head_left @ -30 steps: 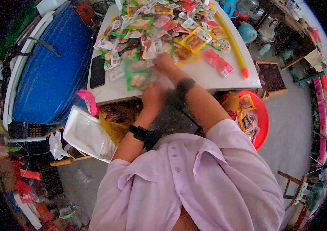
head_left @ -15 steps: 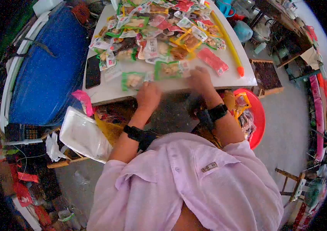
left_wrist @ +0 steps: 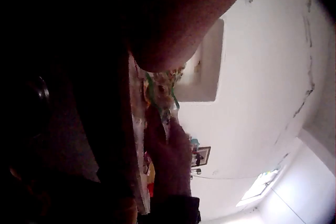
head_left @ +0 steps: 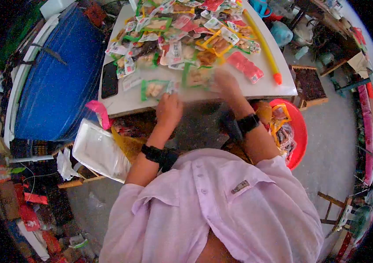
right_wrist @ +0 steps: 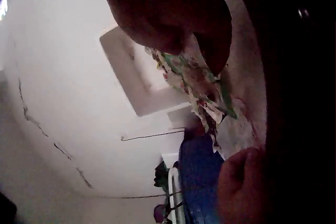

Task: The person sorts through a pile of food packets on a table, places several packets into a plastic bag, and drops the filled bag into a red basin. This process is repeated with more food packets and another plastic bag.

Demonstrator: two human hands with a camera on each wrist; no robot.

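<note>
Clock face: laid over the tabletop (head_left: 127, 103) in the head view, 12 at its far end
Blue covering: large and glossy, at 9 o'clock, off the tabletop (head_left: 61, 79)
White tray: shallow, at 7 to 8 o'clock, below tabletop level (head_left: 98, 149)
Pink plastic: crumpled, at 8 o'clock, by the near left corner (head_left: 98, 113)
Phone: dark and flat, at 8 to 9 o'clock, near the left edge (head_left: 109, 79)
Left green-edged packet: clear, pale pieces inside, at 7 o'clock near the front edge (head_left: 153, 90)
Left hand: fingers curled, grip pinching that packet's right end (head_left: 169, 108)
Heap of packets: green, yellow, red and white, overlapping, from the middle out to 12 o'clock (head_left: 169, 33)
Right green-edged packet: at 6 o'clock, between the heap and the front edge, pale contents (blurred in the head view) (head_left: 199, 77)
Right hand: also blurred, grip pinching that packet's right end, palm down; the left wrist view shows its fingers on the packet (head_left: 227, 84)
Pink-red packet: flat, at 3 to 4 o'clock, just right of the heap (head_left: 245, 67)
Yellow tube: long, orange-tipped, lying along the right side from 1 to 4 o'clock (head_left: 263, 46)
Red basin: at 4 o'clock, lower than the tabletop, more packets inside (head_left: 299, 136)
</note>
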